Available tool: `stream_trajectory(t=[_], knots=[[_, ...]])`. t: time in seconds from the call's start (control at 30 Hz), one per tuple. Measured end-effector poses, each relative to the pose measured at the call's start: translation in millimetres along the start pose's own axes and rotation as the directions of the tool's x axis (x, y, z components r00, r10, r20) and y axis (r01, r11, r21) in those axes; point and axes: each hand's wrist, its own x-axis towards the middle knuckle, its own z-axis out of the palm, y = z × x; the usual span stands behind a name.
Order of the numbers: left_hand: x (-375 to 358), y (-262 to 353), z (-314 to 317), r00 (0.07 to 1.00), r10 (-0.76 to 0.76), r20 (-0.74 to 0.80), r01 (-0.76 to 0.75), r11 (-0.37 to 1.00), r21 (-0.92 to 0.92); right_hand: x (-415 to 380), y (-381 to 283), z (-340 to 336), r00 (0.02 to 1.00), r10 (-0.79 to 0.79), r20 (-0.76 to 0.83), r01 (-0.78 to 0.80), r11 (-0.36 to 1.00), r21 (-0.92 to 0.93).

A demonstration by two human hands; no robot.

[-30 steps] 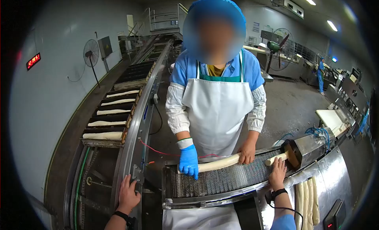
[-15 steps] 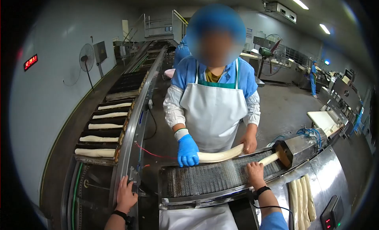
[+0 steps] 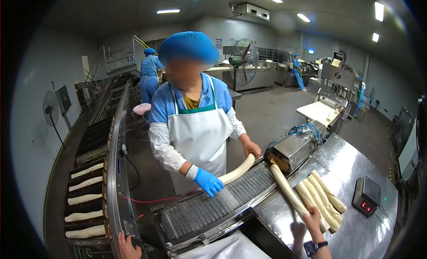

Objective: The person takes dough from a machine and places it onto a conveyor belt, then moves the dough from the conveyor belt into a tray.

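My right hand [image 3: 312, 220] is closed on the near end of a long dough roll [image 3: 289, 192]. Its far end lies by the mouth of a metal machine [image 3: 284, 154], and the roll slants across the belt's edge onto the steel table [image 3: 271, 219]. Beside it, several dough rolls [image 3: 318, 199] lie together. My left hand [image 3: 128, 246], partly cut off by the lower frame edge, rests with fingers apart at the side rail of the pan conveyor [image 3: 116, 188]. Across the mesh belt [image 3: 209, 210], a co-worker in a white apron [image 3: 200, 139] holds another dough roll [image 3: 240, 170] in both hands.
Baking pans [image 3: 86, 201] with dough rolls sit on the conveyor at left. A digital scale [image 3: 367, 196] stands on the table at right. A red cord [image 3: 151, 200] runs between conveyor and belt. Two other people and standing fans are farther back.
My view has turned right. My right hand has drawn the dough roll out from the machine, off the belt toward the table. My left hand stays at the rail. The co-worker still holds a roll.
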Motion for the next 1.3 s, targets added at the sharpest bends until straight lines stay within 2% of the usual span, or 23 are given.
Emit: stream_trajectory(t=[0.03, 0.07, 0.1, 0.13, 0.17, 0.23, 0.27, 0.43, 0.5, 0.53, 0.57, 0.63, 0.7, 0.77, 0.83, 0.93, 1.1, 1.17, 1.2, 1.23, 1.3], knots=[[-1.5, -0.6, -0.7, 1.0, -0.003, 0.003, 0.003, 1.0, 0.004, -14.8, 8.3, -21.3, 0.999, 0.038, 0.0, -0.037, 0.983, -0.178], [-2.4, -1.8, 0.6, 1.0, -0.012, 0.002, 0.012, 1.0, 0.0, -29.3, 25.1, -35.6, 0.975, -0.213, -0.061, 0.163, 0.875, -0.455], [-2.1, -4.2, 3.0, 1.0, 0.009, -0.019, -0.009, 1.0, 0.005, -43.3, 28.3, -53.0, 0.972, -0.233, -0.041, 0.178, 0.834, -0.523], [-2.8, -6.1, 5.2, 0.999, 0.03, -0.038, -0.029, 1.0, 0.012, -53.4, 39.6, -72.4, 0.987, -0.155, 0.05, 0.155, 0.8, -0.579], [-2.7, -5.3, 4.4, 0.999, 0.019, -0.035, -0.019, 1.0, 0.007, -63.6, 45.0, -79.3, 0.985, -0.162, 0.058, 0.165, 0.796, -0.583], [-2.7, -3.6, 5.0, 0.998, 0.031, -0.056, -0.028, 0.999, 0.037, -78.1, 56.5, -88.0, 0.975, -0.196, -0.099, 0.123, 0.859, -0.497], [-0.1, -12.7, 13.1, 0.995, 0.058, -0.087, -0.054, 0.998, 0.04, -77.3, 70.4, -95.1, 0.999, -0.051, 0.006, 0.047, 0.844, -0.534], [-1.1, -15.4, 19.1, 0.991, 0.081, -0.108, -0.08, 0.997, 0.016, -67.7, 82.5, -68.4, 0.991, -0.116, -0.067, 0.073, 0.887, -0.456], [-0.7, -16.5, 17.4, 0.99, 0.088, -0.114, -0.086, 0.996, 0.023, -53.5, 65.9, -61.1, 0.999, -0.01, -0.045, -0.024, 0.731, -0.682], [-0.3, -16.0, 16.8, 0.992, 0.068, -0.102, -0.067, 0.998, 0.013, -49.2, 35.4, -60.1, 0.992, 0.116, -0.042, -0.111, 0.694, -0.711], [0.6, -15.2, 16.4, 0.995, 0.05, -0.088, -0.05, 0.999, 0.003, -42.9, 12.4, -60.7, 0.992, 0.119, -0.044, -0.114, 0.695, -0.71], [1.2, -13.3, 16.6, 0.995, 0.049, -0.083, -0.047, 0.999, 0.015, -27.8, -22.8, -62.1, 0.965, 0.258, 0.057, -0.118, 0.613, -0.781], [-0.6, -12.1, 15.9, 0.996, 0.03, -0.082, -0.028, 0.999, 0.027, -17.0, -33.4, -56.4, 0.966, 0.243, 0.092, -0.083, 0.624, -0.777], [-0.7, -11.4, 15.6, 0.988, 0.096, -0.124, -0.094, 0.995, 0.022, -2.0, -23.4, -45.9, 0.971, 0.198, 0.133, -0.029, 0.651, -0.758], [-1.0, -13.1, 16.5, 0.985, 0.098, -0.139, -0.095, 0.995, 0.029, 11.6, -16.8, -40.1, 0.969, 0.192, 0.157, -0.011, 0.665, -0.747], [0.6, -11.1, 13.1, 0.982, 0.114, -0.152, -0.11, 0.993, 0.038, 27.2, -14.3, -35.7, 0.937, 0.304, 0.173, -0.097, 0.701, -0.706], [4.1, -15.7, 13.8, 0.982, 0.129, -0.138, -0.124, 0.991, 0.043, 28.8, 24.4, -35.8, 0.952, 0.197, 0.233, 0.015, 0.732, -0.681], [2.7, -16.7, 16.2, 0.987, 0.086, -0.136, -0.081, 0.996, 0.04, 20.1, 31.5, -36.5, 0.964, 0.164, 0.211, 0.031, 0.714, -0.7], [2.5, -16.3, 15.5, 0.982, 0.116, -0.149, -0.111, 0.993, 0.038, 13.4, 70.5, -34.2, 0.972, -0.149, 0.18, 0.234, 0.625, -0.744], [1.8, -15.5, 14.5, 0.976, 0.148, -0.163, -0.144, 0.989, 0.037, 14.6, 70.7, -36.7, 0.966, -0.162, 0.2, 0.257, 0.623, -0.739], [-0.1, -13.8, 14.2, 0.975, 0.134, -0.176, -0.132, 0.991, 0.025, 9.5, 66.9, -62.5, 0.903, -0.054, 0.426, 0.398, 0.475, -0.785]])
